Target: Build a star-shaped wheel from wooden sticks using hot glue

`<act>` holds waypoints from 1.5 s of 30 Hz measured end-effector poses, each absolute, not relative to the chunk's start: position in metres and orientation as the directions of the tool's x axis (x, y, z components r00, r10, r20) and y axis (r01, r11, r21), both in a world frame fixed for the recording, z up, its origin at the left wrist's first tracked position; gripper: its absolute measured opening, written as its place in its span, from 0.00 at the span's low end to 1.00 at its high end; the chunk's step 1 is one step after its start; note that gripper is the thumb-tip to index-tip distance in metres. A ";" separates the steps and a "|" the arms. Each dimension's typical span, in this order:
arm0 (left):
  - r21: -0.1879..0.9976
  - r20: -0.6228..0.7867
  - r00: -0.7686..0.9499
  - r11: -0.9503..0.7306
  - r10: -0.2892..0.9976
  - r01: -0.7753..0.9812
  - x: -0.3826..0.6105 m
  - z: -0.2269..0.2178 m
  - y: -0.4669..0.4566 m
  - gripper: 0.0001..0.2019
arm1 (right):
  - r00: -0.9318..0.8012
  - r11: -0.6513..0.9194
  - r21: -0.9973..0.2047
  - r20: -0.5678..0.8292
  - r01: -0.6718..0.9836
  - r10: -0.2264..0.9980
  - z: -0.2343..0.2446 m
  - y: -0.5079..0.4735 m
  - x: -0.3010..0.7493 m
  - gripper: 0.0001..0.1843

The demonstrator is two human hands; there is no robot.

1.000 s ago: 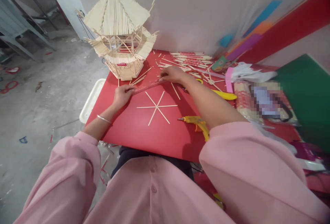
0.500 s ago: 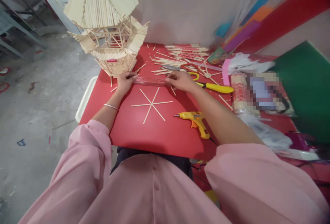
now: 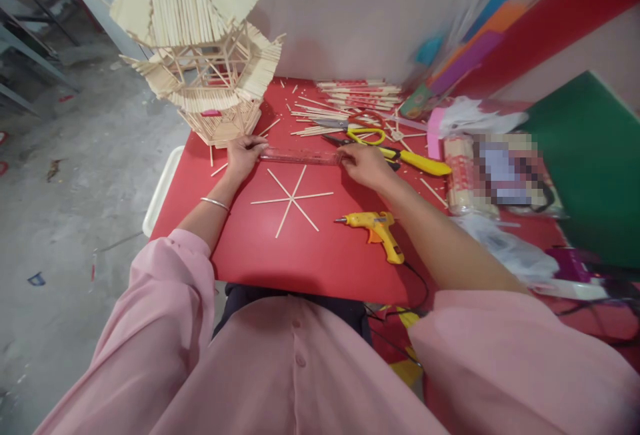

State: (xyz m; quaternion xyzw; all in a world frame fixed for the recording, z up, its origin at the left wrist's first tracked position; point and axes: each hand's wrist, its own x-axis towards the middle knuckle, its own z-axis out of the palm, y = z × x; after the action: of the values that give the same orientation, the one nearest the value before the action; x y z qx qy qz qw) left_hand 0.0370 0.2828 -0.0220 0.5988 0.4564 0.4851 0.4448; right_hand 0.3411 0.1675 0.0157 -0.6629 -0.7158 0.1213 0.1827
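Note:
A clear plastic ruler [image 3: 300,156] lies flat across the red table [image 3: 310,255], just beyond a star of crossed thin wooden sticks [image 3: 293,199]. My left hand [image 3: 243,155] pinches the ruler's left end, fingers closed on it. My right hand [image 3: 364,163] holds the ruler's right end, fingers curled over it. A tall pagoda model made of wooden sticks [image 3: 200,55] stands at the table's far left corner, right behind my left hand.
A yellow glue gun [image 3: 375,228] lies near my right forearm. Yellow-handled scissors [image 3: 365,135], a yellow cutter [image 3: 417,163], loose sticks [image 3: 320,121] and stick bundles [image 3: 357,91] crowd the far side. Bags and a green board [image 3: 590,168] fill the right. A white tray [image 3: 159,191] sits off the table's left edge.
Both hands carried the ruler from a tilted position to a level one above the stick star and set it down; my right hand slid out to its right end.

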 end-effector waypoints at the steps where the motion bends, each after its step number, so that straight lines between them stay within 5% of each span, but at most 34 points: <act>1: 0.978 0.167 0.112 -0.179 0.980 0.109 0.039 -0.022 0.283 0.03 | -0.057 0.097 -0.407 0.109 0.908 0.992 0.016 0.172 0.347 0.23; 9: 0.977 0.172 0.145 -0.188 0.974 0.105 0.053 -0.024 0.288 0.03 | 0.081 -0.023 -0.549 0.083 0.835 0.993 0.018 0.199 0.353 0.28; 14: 0.944 0.199 0.169 -0.235 0.965 0.233 0.053 -0.022 0.284 0.01 | -0.101 0.148 -0.468 0.124 0.871 0.987 0.008 0.204 0.331 0.22; 20: 0.815 0.282 0.297 -0.391 0.912 0.428 0.044 -0.020 0.284 0.01 | -0.071 0.137 -0.461 0.158 0.877 0.985 -0.007 0.210 0.330 0.24; 27: 0.746 0.315 0.451 -0.511 0.835 0.426 0.031 -0.024 0.293 0.04 | -0.079 0.147 -0.502 0.154 0.853 0.985 -0.014 0.211 0.333 0.22; 45: 0.718 0.309 0.473 -0.529 0.825 0.453 0.027 -0.024 0.283 0.04 | -0.043 0.122 -0.650 0.135 0.750 0.990 -0.020 0.217 0.338 0.22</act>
State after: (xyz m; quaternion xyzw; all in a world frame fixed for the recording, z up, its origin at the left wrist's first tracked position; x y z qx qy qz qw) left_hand 0.0272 0.2833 -0.0239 0.8104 0.3942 0.3285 0.2829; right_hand 0.3377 0.2170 -0.0199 -0.6291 -0.6915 0.2084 0.2875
